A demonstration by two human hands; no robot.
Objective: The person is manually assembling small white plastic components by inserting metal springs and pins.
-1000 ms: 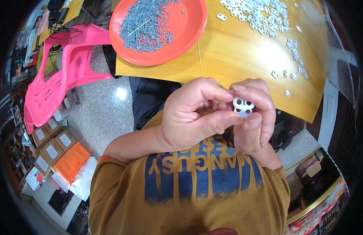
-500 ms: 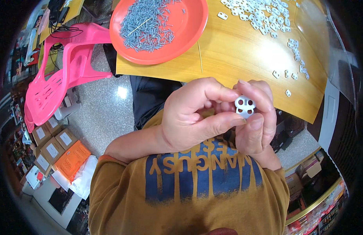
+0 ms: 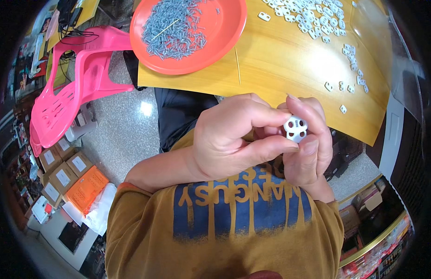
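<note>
A small white plastic piece [image 3: 296, 129] with several round holes is held in front of my chest, between both hands. My left hand [image 3: 238, 132] pinches its left side between thumb and forefinger. On the other side, my right hand [image 3: 313, 144] grips it with thumb and curled fingers. Part of the piece is hidden by the fingertips, and I cannot tell whether it is one part or two put together. Ahead of the hands, several loose white plastic parts [image 3: 342, 109] lie near the edge of the yellow wooden table [image 3: 280, 60].
A red round tray [image 3: 220, 46] full of grey screws [image 3: 173, 35] sits on the table's left, a thin stick [image 3: 165, 29] on top. A pile of white parts [image 3: 313, 16] lies at the far right. Left are a pink plastic chair [image 3: 80, 74] and cardboard boxes [image 3: 62, 176].
Both hands have shifted slightly right with the white piece, which is tilted a little more. The grip looks the same.
</note>
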